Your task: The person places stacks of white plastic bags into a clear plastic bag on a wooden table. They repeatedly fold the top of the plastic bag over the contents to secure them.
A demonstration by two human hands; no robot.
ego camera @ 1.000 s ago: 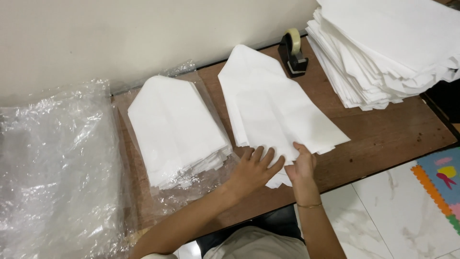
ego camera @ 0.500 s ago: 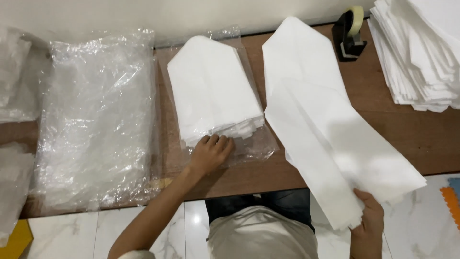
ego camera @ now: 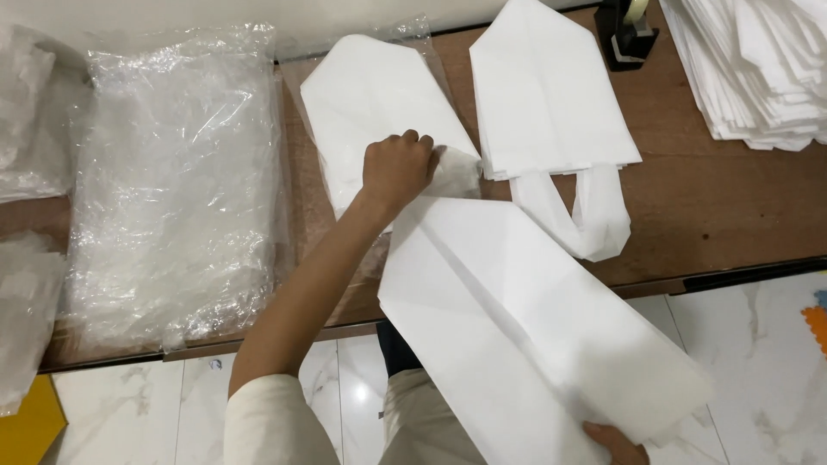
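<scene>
A: Single head cam, looking steeply down at the brown table, close range.
B: Facing?
A: Toward the wall past the table's far edge; floor tiles show on its near side.

I see clear plastic bags stacked flat, crinkled, glossy, at surface's left part, reaching front edge. More clear bags at far left edge, partly out of view. One clear plastic sleeve under white folded stack near back edge. No labels, signs, screens seen.
</scene>
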